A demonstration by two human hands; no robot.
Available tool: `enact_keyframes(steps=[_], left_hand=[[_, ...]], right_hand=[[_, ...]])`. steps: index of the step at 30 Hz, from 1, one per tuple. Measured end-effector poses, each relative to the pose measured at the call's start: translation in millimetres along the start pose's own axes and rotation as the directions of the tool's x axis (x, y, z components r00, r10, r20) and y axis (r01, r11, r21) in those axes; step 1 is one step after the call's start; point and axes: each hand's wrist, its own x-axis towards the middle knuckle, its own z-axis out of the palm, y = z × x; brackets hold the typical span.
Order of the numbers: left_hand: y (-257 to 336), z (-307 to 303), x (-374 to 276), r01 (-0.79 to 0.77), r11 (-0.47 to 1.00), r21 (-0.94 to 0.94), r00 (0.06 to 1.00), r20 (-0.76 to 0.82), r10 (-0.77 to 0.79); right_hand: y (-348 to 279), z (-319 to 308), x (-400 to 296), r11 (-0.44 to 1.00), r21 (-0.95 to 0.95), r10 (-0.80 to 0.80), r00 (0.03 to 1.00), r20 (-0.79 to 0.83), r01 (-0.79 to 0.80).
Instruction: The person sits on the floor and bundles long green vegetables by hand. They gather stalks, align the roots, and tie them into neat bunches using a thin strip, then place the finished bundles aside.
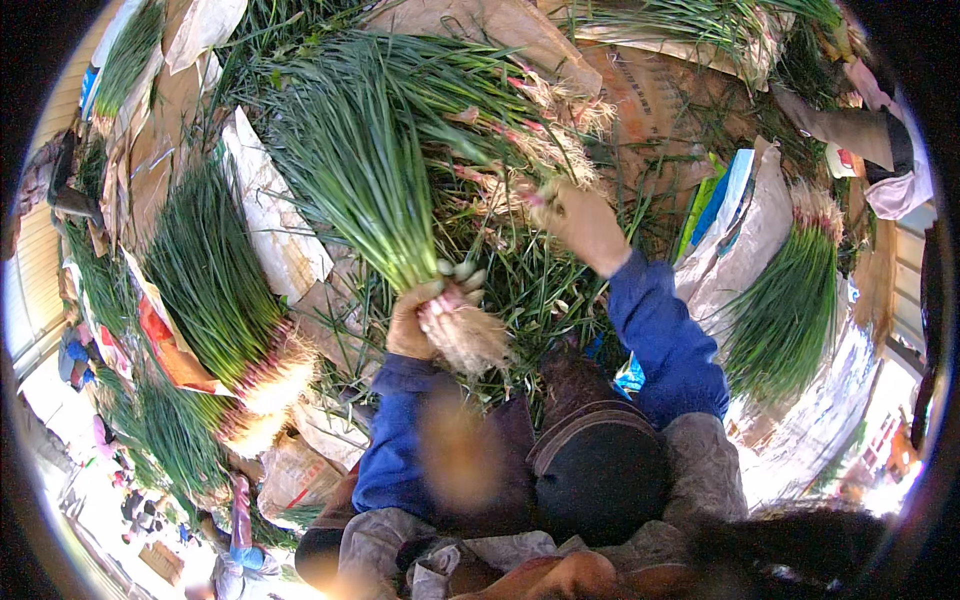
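Observation:
My left hand [420,319] is closed around the lower stems of a thick bundle of green onions [375,180]. Its long green leaves fan up and to the left, and its pale roots hang toward me. To the right, my right hand [574,217] is at the root ends of a pile of loose green onions [480,82] with reddish bases. That hand is blurred; some stems lie at its fingertips, and whether it grips them cannot be told.
Stacked green onions [217,270] lie at the left, roots toward me. Another bunch [795,292] rests at the right beside white woven sacks [750,225]. Loose leaves litter the ground [525,300] before me. Other people [240,562] are at the lower left.

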Motion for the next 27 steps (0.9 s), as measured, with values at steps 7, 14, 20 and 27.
enact_keyframes(steps=[7, 14, 20, 27], left_hand=[[-22.8, 5.7, -0.5, -0.136, 0.980, 0.148, 0.980, -0.126, 0.155], [-3.7, -9.5, -46.2, -0.009, 1.000, 0.024, 0.999, 0.052, 0.008], [-13.1, -31.3, -46.3, 0.082, 0.996, -0.044, 0.994, 0.079, -0.078], [-14.8, -30.6, -58.2, 0.066, 0.993, -0.094, 0.966, 0.254, -0.040]], right_hand=[[-64.6, 30.0, -58.0, 0.921, -0.388, 0.065, 0.969, 0.238, 0.033], [-66.1, 63.7, -24.1, 0.654, 0.755, -0.272, 0.915, 0.300, -0.053], [-68.9, 74.6, -39.5, 0.633, 0.771, -0.368, 0.848, 0.382, -0.073], [-36.6, 82.8, -38.0, 0.842, -0.264, -0.472, 0.880, 0.062, 0.470]])
